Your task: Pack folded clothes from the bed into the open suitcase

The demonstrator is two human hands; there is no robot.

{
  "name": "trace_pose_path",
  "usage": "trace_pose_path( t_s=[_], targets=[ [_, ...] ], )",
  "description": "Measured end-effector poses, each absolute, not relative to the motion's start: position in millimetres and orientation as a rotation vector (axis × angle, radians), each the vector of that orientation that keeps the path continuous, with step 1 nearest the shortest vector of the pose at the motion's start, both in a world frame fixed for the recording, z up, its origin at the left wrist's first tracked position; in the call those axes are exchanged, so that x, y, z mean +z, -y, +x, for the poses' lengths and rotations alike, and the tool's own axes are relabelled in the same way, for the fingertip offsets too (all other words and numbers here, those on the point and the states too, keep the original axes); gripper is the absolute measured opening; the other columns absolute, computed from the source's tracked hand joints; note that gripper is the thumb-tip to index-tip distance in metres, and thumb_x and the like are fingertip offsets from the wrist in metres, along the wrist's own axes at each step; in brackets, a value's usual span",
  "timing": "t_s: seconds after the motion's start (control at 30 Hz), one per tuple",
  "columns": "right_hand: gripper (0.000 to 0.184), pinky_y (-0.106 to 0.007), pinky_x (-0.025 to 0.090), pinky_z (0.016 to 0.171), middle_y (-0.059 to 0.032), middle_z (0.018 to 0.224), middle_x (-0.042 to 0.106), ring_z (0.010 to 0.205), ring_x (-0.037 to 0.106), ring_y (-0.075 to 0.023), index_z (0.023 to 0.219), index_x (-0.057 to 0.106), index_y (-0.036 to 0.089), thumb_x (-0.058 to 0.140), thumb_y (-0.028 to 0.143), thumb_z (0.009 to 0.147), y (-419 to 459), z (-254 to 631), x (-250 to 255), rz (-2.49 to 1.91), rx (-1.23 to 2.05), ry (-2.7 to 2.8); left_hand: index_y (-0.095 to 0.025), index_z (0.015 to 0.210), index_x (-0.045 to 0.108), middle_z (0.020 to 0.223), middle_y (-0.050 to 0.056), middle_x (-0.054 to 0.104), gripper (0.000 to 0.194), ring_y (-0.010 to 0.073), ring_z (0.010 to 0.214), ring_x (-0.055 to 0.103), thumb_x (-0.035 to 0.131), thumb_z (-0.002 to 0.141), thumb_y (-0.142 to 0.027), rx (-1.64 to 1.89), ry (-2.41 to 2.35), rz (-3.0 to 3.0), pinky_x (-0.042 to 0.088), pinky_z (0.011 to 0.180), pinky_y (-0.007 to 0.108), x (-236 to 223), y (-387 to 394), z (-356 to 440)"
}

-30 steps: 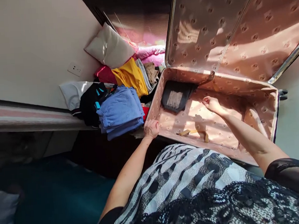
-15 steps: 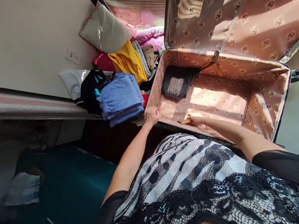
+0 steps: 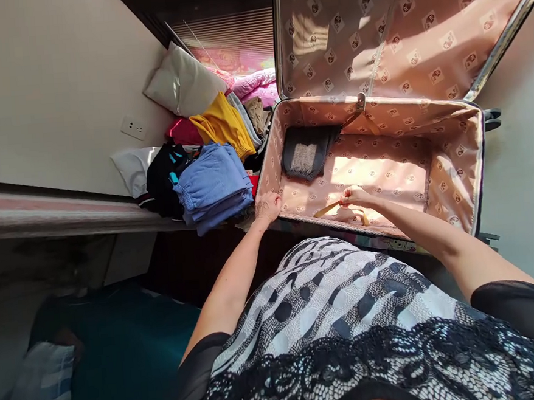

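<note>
Clamped on a tan strap (image 3: 326,210), the right hand (image 3: 354,196) is at seven o'clock inside the open suitcase (image 3: 407,117); the left hand (image 3: 268,206) clasps its edge at eight, blue clothes (image 3: 215,182) beside it toward ten.

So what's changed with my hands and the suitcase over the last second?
Your right hand has moved toward you, to the near side of the suitcase, and taken hold of a tan strap that lay loose there. Your left hand stays on the near-left rim, and the dark folded garment remains in the far-left corner.
</note>
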State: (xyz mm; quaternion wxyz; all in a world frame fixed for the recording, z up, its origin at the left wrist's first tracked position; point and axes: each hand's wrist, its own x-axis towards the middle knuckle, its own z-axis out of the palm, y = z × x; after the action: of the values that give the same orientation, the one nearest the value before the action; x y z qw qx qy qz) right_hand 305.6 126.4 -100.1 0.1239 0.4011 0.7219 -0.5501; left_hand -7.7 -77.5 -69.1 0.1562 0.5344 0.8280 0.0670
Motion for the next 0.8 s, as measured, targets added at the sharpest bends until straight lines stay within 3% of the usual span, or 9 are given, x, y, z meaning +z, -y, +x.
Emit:
trace_pose_path(
  t_s=[0.2, 0.43, 0.67, 0.8],
  targets=[
    [0.032, -0.023, 0.056, 0.073, -0.0016, 0.066, 0.065, 0.076, 0.071, -0.0169, 0.064, 0.058, 0.017, 0.088, 0.028, 0.069, -117.7, 322.0, -67.4, 1.409, -1.953, -1.860, -0.016, 0.094, 0.078, 0.103, 0.012, 0.080, 0.021, 0.0230, 0.096, 0.074, 0.058, 0.095, -0.010, 0.400, -2.134, 1.583, 0.057, 0.094, 0.034, -61.6, 51.2, 3.6],
    [0.018, -0.019, 0.045, 0.053, -0.0030, 0.057, 0.063, 0.056, 0.060, -0.0118, 0.064, 0.064, 0.015, 0.082, 0.017, 0.069, -101.5, 341.8, -26.9, 1.635, -1.836, -1.833, -0.014, 0.103, 0.081, 0.103, 0.011, 0.082, 0.020, 0.0232, 0.099, 0.075, 0.064, 0.093, -0.009, 0.485, -1.725, 1.738, 0.057, 0.096, 0.034, -56.4, 26.5, 45.5],
    [0.020, -0.021, 0.040, 0.052, -0.0056, 0.061, 0.066, 0.057, 0.054, -0.0109, 0.061, 0.064, 0.015, 0.082, 0.018, 0.070, -52.7, 336.1, 1.8, 2.000, -1.753, -1.751, -0.014, 0.121, 0.080, 0.110, 0.011, 0.081, 0.028, 0.0208, 0.097, 0.076, 0.070, 0.103, -0.032, 0.331, -1.202, 1.767, 0.058, 0.091, 0.030, -59.6, 37.4, 69.9],
    [0.022, -0.024, 0.042, 0.056, -0.0022, 0.058, 0.062, 0.055, 0.052, -0.0115, 0.064, 0.063, 0.017, 0.083, 0.020, 0.073, -26.6, 341.9, 3.8, 2.152, -1.528, -1.708, -0.018, 0.125, 0.081, 0.116, 0.011, 0.079, 0.030, 0.0217, 0.104, 0.074, 0.063, 0.107, -0.033, 0.249, -1.110, 1.926, 0.057, 0.096, 0.030, -70.8, 38.5, 73.2]
  ],
)
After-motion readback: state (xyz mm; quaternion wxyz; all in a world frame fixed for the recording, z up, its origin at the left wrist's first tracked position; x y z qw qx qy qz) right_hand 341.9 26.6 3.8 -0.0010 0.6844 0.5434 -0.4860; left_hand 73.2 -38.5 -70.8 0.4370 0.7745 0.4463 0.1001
